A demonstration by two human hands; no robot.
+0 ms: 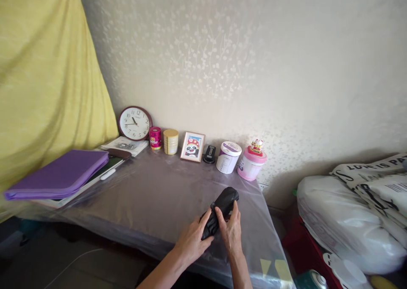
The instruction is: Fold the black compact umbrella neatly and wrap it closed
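Observation:
A black folded umbrella (223, 204) lies tilted on the plastic-covered table (152, 195), near its right front corner. My left hand (192, 240) wraps its fingers round the umbrella's near end. My right hand (232, 231) pinches the same end from the right, thumb pressed on the black fabric. Both hands are closed on it. The far end of the umbrella rests on the tabletop.
Along the wall stand a round clock (135, 123), a red tin (155, 138), a gold tin (171, 141), a framed panda picture (192, 146), a white tub (228, 157) and a pink tub (251, 163). A purple folder (60, 174) lies at left. White bags (346, 221) pile at right.

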